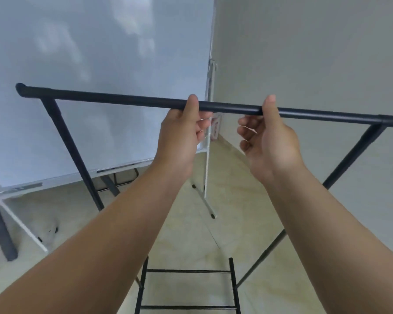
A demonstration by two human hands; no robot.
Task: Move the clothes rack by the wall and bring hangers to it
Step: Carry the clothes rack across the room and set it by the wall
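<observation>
The black clothes rack (123,101) stands between whiteboard (77,87) and wall (315,53), its top bar running long from 9 to 3 o'clock. The left hand (182,132) has its fingers loosely curled, thumb over the bar. The right hand (268,137) has its fingers half apart, thumb touching the bar.

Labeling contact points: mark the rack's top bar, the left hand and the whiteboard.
top bar (114,98), head view, bare stretch left of the hands.
left hand (179,132), head view, back of the hand below the bar.
whiteboard (89,64), head view, middle of the white surface.
</observation>
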